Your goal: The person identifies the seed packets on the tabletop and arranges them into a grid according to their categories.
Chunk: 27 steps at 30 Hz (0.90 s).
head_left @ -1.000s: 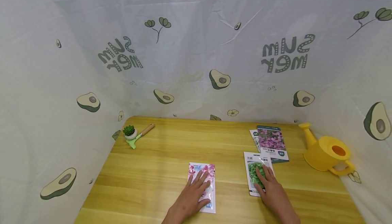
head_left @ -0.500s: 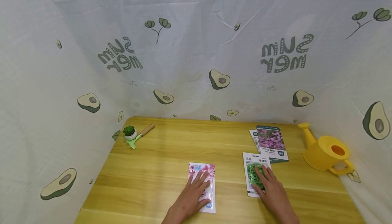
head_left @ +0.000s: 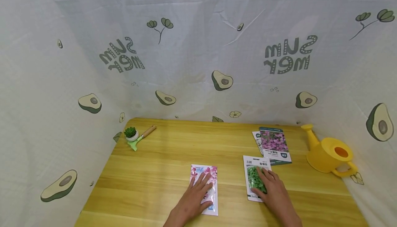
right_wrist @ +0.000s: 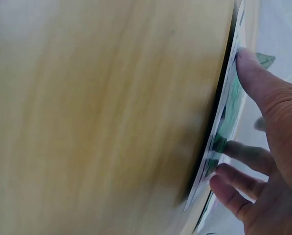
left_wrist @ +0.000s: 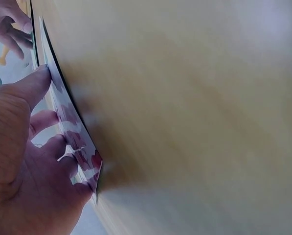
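A pink-flowered seed packet (head_left: 212,194) lies flat near the table's front, and my left hand (head_left: 193,197) rests on it with fingers spread. In the left wrist view, the left thumb and fingertips touch the packet's face. To the right, my right hand (head_left: 273,190) presses on a white seed packet with green leaves (head_left: 255,178), its fingers extended. The right wrist view shows the thumb (right_wrist: 256,76) and fingertips on that packet's surface. Parts of both packets are hidden under the hands.
Behind the right hand lie overlapping seed packets, the top one purple-flowered (head_left: 274,144). A yellow watering can (head_left: 330,154) stands at the right edge. At the back left are a small potted succulent (head_left: 131,134) and a green hand tool with a wooden handle (head_left: 149,131).
My right hand has slid the green-leaf packet a little to the left and toward me, away from the packets behind it. The left hand and its packet stay in place.
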Each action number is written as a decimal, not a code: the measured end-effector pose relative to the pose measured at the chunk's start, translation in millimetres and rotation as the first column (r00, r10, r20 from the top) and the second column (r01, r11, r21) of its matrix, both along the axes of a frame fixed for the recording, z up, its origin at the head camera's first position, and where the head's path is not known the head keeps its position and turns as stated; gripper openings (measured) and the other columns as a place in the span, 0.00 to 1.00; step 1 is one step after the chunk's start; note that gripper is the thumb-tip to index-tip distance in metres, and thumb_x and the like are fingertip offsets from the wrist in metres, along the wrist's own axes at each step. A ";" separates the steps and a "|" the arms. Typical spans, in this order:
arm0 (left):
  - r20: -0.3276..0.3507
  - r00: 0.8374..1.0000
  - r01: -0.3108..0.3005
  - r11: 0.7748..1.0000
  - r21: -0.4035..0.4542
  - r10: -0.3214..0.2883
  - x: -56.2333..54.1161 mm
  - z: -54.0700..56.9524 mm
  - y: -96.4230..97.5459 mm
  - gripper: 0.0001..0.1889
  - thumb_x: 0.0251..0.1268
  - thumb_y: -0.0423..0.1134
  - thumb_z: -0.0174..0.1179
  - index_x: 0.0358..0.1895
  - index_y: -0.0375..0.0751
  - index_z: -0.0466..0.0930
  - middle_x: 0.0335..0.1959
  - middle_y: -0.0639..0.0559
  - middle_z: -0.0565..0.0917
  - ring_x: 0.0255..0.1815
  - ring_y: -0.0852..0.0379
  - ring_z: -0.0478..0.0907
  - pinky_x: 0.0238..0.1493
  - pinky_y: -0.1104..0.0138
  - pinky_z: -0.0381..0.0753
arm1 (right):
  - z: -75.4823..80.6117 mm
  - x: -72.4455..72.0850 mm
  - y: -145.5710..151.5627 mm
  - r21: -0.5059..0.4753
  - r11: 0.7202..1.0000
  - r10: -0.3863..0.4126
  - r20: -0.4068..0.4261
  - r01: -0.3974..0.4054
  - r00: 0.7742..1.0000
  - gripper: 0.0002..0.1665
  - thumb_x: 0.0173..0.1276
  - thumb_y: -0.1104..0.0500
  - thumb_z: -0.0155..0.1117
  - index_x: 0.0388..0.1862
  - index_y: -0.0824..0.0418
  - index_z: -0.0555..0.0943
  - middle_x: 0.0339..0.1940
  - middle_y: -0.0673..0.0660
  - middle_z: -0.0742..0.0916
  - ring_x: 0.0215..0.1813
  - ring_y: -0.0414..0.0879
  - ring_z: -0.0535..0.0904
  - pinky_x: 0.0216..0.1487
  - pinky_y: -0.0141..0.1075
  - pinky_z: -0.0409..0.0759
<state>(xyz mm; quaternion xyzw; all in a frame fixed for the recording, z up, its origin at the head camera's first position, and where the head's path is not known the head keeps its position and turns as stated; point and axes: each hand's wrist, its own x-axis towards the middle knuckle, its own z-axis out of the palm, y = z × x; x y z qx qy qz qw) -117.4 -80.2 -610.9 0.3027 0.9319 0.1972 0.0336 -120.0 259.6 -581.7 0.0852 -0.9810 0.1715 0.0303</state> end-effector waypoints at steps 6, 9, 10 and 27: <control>-0.044 0.999 0.004 1.000 -0.020 -0.004 -0.4 -2.0 -0.4 0.34 0.75 0.56 0.66 0.79 0.47 0.75 0.87 0.49 0.62 0.88 0.46 0.56 0.83 0.42 0.60 | -3.0 -3.5 5.2 -0.008 1.000 0.002 0.006 -0.002 1.000 0.49 0.62 0.42 0.82 0.75 0.67 0.78 0.73 0.75 0.77 0.72 0.76 0.69 0.63 0.77 0.72; -0.015 1.000 0.001 1.000 -0.029 -0.001 0.7 6.6 0.8 0.34 0.76 0.56 0.65 0.79 0.47 0.74 0.87 0.49 0.62 0.88 0.45 0.57 0.83 0.43 0.60 | -5.6 -7.1 11.0 -0.035 0.999 0.008 0.019 -0.007 1.000 0.48 0.61 0.41 0.83 0.74 0.65 0.80 0.76 0.74 0.73 0.77 0.77 0.62 0.69 0.79 0.65; -0.001 1.000 -0.001 0.999 -0.039 0.001 1.5 11.0 1.3 0.34 0.77 0.56 0.65 0.79 0.47 0.74 0.87 0.49 0.62 0.88 0.45 0.56 0.84 0.43 0.60 | -6.4 -8.2 12.8 -0.062 0.998 0.013 0.034 -0.011 0.999 0.49 0.60 0.41 0.83 0.74 0.65 0.80 0.79 0.74 0.71 0.80 0.78 0.59 0.72 0.80 0.60; 0.016 1.000 0.013 1.000 -0.021 -0.013 2.2 17.1 -0.1 0.33 0.78 0.55 0.64 0.79 0.45 0.74 0.87 0.47 0.63 0.88 0.44 0.57 0.83 0.42 0.60 | -12.0 -10.0 11.3 -0.244 0.970 0.045 0.211 0.008 0.976 0.58 0.61 0.35 0.81 0.81 0.65 0.71 0.87 0.74 0.58 0.87 0.76 0.45 0.79 0.78 0.39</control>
